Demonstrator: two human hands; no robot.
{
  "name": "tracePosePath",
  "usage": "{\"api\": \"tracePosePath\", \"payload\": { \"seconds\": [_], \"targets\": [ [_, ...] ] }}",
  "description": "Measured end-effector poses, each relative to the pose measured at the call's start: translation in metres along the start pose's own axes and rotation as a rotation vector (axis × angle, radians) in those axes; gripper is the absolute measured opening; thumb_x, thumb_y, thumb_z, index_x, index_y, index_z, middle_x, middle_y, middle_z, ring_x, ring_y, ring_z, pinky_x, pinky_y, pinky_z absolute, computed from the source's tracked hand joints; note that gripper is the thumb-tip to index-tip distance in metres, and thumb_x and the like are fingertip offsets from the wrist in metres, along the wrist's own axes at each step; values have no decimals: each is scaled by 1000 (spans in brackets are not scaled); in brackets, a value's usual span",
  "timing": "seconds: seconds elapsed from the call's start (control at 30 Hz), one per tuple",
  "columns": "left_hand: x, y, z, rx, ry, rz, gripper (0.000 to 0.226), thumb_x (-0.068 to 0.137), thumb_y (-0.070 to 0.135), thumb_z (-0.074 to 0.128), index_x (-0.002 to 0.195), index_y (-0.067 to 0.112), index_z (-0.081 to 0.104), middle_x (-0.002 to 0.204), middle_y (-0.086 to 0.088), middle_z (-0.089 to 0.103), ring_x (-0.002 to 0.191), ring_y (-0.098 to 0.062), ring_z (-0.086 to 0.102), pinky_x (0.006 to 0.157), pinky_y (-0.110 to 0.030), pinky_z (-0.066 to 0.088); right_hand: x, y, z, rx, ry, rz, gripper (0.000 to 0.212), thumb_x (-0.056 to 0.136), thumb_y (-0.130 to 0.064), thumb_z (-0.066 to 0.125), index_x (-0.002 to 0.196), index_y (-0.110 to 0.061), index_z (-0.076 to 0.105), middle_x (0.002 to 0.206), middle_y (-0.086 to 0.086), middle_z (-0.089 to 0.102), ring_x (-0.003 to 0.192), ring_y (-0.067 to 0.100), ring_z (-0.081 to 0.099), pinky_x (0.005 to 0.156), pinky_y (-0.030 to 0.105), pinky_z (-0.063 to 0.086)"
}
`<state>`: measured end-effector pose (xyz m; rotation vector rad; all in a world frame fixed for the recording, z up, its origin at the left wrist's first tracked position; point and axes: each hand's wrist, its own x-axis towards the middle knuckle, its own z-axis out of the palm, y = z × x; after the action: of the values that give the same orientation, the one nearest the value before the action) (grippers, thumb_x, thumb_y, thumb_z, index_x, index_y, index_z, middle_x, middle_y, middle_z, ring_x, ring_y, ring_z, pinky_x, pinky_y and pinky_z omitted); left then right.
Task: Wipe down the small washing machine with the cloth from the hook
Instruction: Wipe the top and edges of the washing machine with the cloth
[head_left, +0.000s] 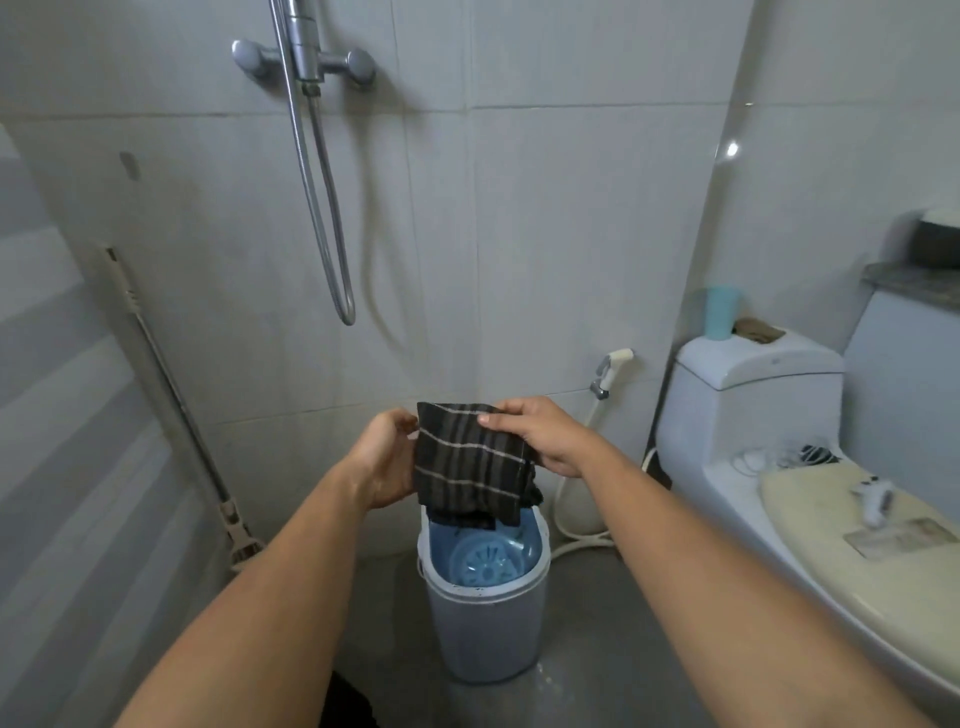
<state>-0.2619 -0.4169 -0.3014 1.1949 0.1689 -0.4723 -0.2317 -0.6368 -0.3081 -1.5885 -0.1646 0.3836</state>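
Observation:
A dark cloth (470, 462) with thin pale stripes hangs folded in the air, held between both hands. My left hand (384, 460) grips its left edge and my right hand (540, 434) pinches its top right corner. Directly below the cloth stands the small washing machine (485, 634), a grey tub on the floor with its top uncovered, showing a blue inside and a round blue agitator. The cloth's lower end hides the tub's far rim.
A white toilet (753, 410) with a cream lid stands at the right, a bidet sprayer hose (576, 519) beside it. A mop (171, 395) leans against the left wall. A shower mixer and hose (322, 171) hang on the tiled back wall.

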Motion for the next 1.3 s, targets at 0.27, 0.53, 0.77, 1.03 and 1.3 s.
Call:
{"api": "tracePosePath", "payload": {
  "seconds": [0.27, 0.53, 0.77, 1.03, 1.3],
  "targets": [
    [-14, -13, 37, 371, 9, 230, 91, 82, -8, 57, 149, 42, 20, 114, -24, 65, 82, -29, 67, 58, -36, 55, -19, -9, -12, -196, 183, -106, 24, 92, -13, 73, 116, -17, 74, 110, 14, 76, 97, 27, 75, 88, 36, 61],
    [-38, 2, 47, 296, 107, 304, 75, 86, -3, 62, 146, 32, 35, 99, -18, 69, 82, -26, 70, 61, -33, 57, -55, -18, -5, -328, -98, 2, 29, 78, -25, 86, 104, -14, 80, 97, 14, 79, 88, 25, 77, 80, 31, 60],
    [-58, -22, 50, 591, 585, 297, 36, 81, 34, 66, 110, 15, 58, 101, -11, 69, 87, -26, 69, 78, -42, 61, -64, -2, 5, -375, 141, -96, 26, 84, -27, 81, 107, -16, 75, 97, 4, 79, 88, 19, 75, 82, 29, 58],
    [-44, -64, 60, 1, 351, 197, 21, 96, 17, 49, 102, 5, 66, 93, -12, 72, 96, -31, 70, 89, -45, 57, -63, 27, 38, -250, 123, -143, 35, 99, -46, 60, 101, -16, 77, 89, 2, 79, 82, 13, 76, 77, 24, 59],
    [17, -85, 20, -207, 408, 184, 24, 96, 7, 44, 106, 9, 65, 92, -13, 74, 85, -28, 71, 75, -43, 59, 7, 89, 56, -117, 259, -110, 29, 93, -31, 71, 122, -28, 68, 107, 8, 76, 95, 22, 75, 91, 45, 60]
  ]
}}
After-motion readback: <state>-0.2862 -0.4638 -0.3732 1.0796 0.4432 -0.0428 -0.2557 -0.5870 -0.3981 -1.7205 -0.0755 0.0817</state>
